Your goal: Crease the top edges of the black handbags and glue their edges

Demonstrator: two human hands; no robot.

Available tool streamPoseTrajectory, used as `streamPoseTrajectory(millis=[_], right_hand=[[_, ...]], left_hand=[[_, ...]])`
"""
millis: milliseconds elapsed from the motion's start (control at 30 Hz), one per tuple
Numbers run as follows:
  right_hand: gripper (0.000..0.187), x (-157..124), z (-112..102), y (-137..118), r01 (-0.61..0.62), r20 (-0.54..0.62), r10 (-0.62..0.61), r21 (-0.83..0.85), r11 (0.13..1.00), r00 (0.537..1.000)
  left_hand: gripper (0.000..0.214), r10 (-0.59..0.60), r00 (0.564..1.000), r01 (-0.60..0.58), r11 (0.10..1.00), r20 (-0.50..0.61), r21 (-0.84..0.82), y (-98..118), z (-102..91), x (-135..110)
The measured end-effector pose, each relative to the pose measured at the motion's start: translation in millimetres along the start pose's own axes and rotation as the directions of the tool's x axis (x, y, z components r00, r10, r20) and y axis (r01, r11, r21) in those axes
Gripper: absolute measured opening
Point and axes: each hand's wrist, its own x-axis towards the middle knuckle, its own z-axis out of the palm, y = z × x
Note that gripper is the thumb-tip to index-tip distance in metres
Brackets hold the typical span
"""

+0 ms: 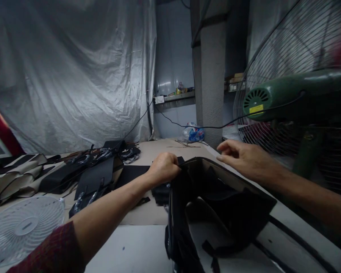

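Observation:
A black bag (210, 212) stands open on the table in front of me, its mouth facing up. My left hand (165, 167) is closed in a fist round the far left rim of the bag. My right hand (244, 157) hovers over the far right rim, fingers curled and pinched together near the edge; whether it touches the rim I cannot tell. Pale lining shows inside the bag.
Black cut fabric pieces and straps (96, 178) lie piled at the left and middle of the table. A white fan grille (22, 227) lies at the lower left. A large green fan (295, 94) stands close at the right. A plastic sheet (74, 76) hangs behind.

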Motion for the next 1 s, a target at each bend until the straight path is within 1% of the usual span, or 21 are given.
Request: streamPoseTrajectory(millis=[100, 167, 267, 333, 367, 400, 433, 467, 500, 567, 600, 633, 667, 733, 800, 833, 900, 1000], right_hand=[[0.029, -24.1, -0.9, 1.6, -0.058, -0.035, 0.062, 0.119, 0.991, 0.997], [0.034, -42.7, 2.5, 3.4, -0.077, -0.077, 0.09, 0.157, 0.985, 0.993], [0.04, -63.5, 11.0, 13.7, -0.07, -0.165, 0.092, 0.133, 0.989, 0.982], [0.045, -68.4, 16.4, 25.0, -0.041, -0.188, 0.058, 0.096, 0.995, 0.98], [0.047, -68.3, 18.1, 31.1, -0.021, -0.189, 0.035, 0.078, 0.997, 0.981], [0.047, -67.0, 18.9, 37.1, 0.0, -0.188, 0.012, 0.062, 0.998, 0.982], [0.047, -65.1, 18.8, 42.8, 0.015, -0.189, -0.006, 0.049, 0.999, 0.982], [0.047, -63.2, 17.8, 48.0, 0.021, -0.192, -0.013, 0.04, 0.999, 0.981], [0.046, -61.6, 16.3, 52.8, 0.01, -0.187, -0.001, 0.044, 0.999, 0.982], [0.048, -60.4, 13.6, 61.2, -0.067, -0.159, 0.08, 0.086, 0.994, 0.984], [0.049, -60.9, 13.2, 64.8, -0.118, -0.135, 0.135, 0.122, 0.985, 0.982], [0.05, -61.8, 13.7, 67.9, -0.168, -0.105, 0.186, 0.164, 0.972, 0.977], [0.05, -63.1, 14.9, 70.5, -0.208, -0.069, 0.226, 0.207, 0.956, 0.972], [0.047, -65.2, 18.6, 73.4, -0.254, -0.009, 0.267, 0.28, 0.926, 0.964], [0.042, -65.7, 21.9, 73.6, -0.26, 0.021, 0.268, 0.325, 0.909, 0.963], [0.04, -65.1, 22.8, 73.1, -0.251, 0.018, 0.26, 0.34, 0.906, 0.965], [0.036, -62.6, 23.4, 72.3, -0.224, 0.002, 0.241, 0.373, 0.9, 0.97], [0.033, -57.9, 23.3, 73.0, -0.213, -0.003, 0.238, 0.433, 0.876, 0.971]], left_hand=[[0.013, -0.052, 0.996, 0.056, 0.997, -0.066, 0.05, -10.2, 0.8, -9.3], [0.014, -0.066, 0.995, 0.077, 0.989, -0.08, 0.13, -12.9, 0.7, -11.0], [0.017, -0.037, 0.999, 0.036, 0.963, -0.001, 0.267, -8.3, -2.2, -12.8], [0.023, -0.021, 0.999, 0.008, 0.951, 0.039, 0.309, -0.8, -4.5, -15.5], [0.029, 0.011, 0.999, -0.022, 0.947, 0.037, 0.322, 3.7, -5.3, -17.0], [0.04, 0.067, 0.998, -0.07, 0.938, 0.02, 0.338, 8.4, -5.8, -18.4], [0.052, 0.151, 0.988, -0.141, 0.922, -0.001, 0.361, 12.9, -5.9, -19.2], [0.064, 0.257, 0.966, -0.233, 0.893, -0.012, 0.384, 17.3, -5.5, -19.4], [0.072, 0.368, 0.93, -0.334, 0.852, -0.006, 0.403, 21.2, -4.7, -18.7], [0.076, 0.536, 0.842, -0.513, 0.76, 0.061, 0.4, 27.6, -2.0, -14.8], [0.073, 0.585, 0.804, -0.577, 0.724, 0.108, 0.377, 30.1, -0.2, -11.7], [0.067, 0.611, 0.776, -0.622, 0.702, 0.156, 0.346, 32.0, 1.7, -8.1], [0.058, 0.618, 0.762, -0.645, 0.697, 0.194, 0.312, 33.4, 3.8, -4.3], [0.038, 0.607, 0.761, -0.648, 0.723, 0.227, 0.24, 34.6, 8.2, 3.8], [0.021, 0.597, 0.78, -0.624, 0.765, 0.19, 0.16, 33.5, 12.8, 11.4], [0.015, 0.592, 0.791, -0.61, 0.784, 0.157, 0.114, 32.2, 15.3, 14.7], [0.008, 0.572, 0.815, -0.576, 0.818, 0.096, 0.013, 28.3, 20.1, 20.4], [0.006, 0.493, 0.869, -0.487, 0.865, 0.025, -0.12, 22.1, 26.2, 25.7]])
